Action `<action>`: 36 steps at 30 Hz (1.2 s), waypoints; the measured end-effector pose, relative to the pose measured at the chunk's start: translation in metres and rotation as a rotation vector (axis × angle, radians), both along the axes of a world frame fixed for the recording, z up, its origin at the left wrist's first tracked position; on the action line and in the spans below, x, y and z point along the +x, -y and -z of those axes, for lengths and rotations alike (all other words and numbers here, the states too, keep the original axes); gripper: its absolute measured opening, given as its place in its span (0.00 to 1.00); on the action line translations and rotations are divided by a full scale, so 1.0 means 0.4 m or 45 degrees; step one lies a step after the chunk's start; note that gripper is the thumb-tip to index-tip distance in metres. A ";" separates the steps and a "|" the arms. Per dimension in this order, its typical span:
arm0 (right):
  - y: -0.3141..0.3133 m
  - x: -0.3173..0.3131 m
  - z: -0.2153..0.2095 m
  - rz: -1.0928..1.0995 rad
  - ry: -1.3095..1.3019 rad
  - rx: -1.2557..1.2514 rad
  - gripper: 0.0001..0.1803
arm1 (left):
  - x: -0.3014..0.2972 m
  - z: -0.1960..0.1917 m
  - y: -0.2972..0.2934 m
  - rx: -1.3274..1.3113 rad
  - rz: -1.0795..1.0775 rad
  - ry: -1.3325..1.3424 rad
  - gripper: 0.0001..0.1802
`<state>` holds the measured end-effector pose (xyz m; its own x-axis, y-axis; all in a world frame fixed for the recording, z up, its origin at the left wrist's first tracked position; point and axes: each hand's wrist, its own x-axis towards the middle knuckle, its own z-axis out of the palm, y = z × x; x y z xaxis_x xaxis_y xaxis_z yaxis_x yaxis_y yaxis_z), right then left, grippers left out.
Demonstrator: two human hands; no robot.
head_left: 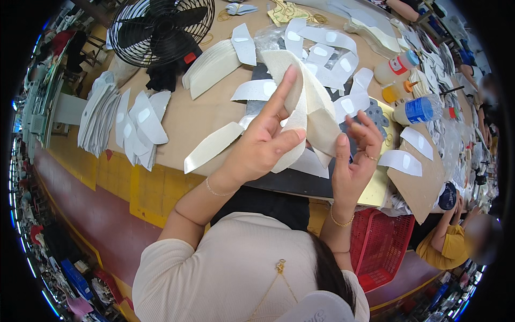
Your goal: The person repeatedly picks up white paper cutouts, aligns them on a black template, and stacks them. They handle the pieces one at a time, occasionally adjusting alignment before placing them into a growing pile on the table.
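My left hand (pixel 263 142) grips a cream curved fabric piece (pixel 287 67), with the index finger stretched up along it and the thumb pressed across its lower part. A beige flap (pixel 323 131) of the piece folds out toward my right hand (pixel 355 153). That hand is beside the flap, thumb and bent fingers apart; whether the thumb touches the edge is hard to tell. Beneath both hands lies a dark board (pixel 292 180). White pieces with pale oval patches (pixel 257 90) are scattered around it. A long cream strip (pixel 212 147) rests left of my left wrist.
A black fan (pixel 161 27) stands at the far left, near stacked cream pieces (pixel 212 70) and piled white pieces (pixel 99 118). Bottles, including a blue-capped one (pixel 416 110), stand at right. Below the table's edge is a red crate (pixel 383 247). A person in yellow (pixel 448 244) sits at right.
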<state>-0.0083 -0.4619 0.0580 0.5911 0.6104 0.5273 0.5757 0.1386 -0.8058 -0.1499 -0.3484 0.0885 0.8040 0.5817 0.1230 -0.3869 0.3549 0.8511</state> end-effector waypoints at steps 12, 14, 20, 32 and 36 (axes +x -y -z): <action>-0.023 0.001 -0.068 -0.030 0.579 -0.112 0.19 | 0.006 0.009 0.026 0.226 -0.084 -0.165 0.45; -0.020 -0.005 -0.060 -0.029 0.575 -0.114 0.17 | 0.007 0.009 0.031 0.201 -0.100 -0.170 0.45; -0.025 -0.016 -0.052 -0.105 0.364 -0.090 0.06 | 0.018 0.011 0.043 0.092 -0.137 -0.046 0.29; -0.027 -0.020 -0.075 -0.069 0.224 -0.164 0.06 | -0.004 0.045 -0.005 -0.284 0.086 -0.171 0.11; -0.034 -0.015 -0.088 -0.122 0.323 -0.153 0.09 | -0.013 0.060 -0.016 -0.423 0.210 -0.139 0.17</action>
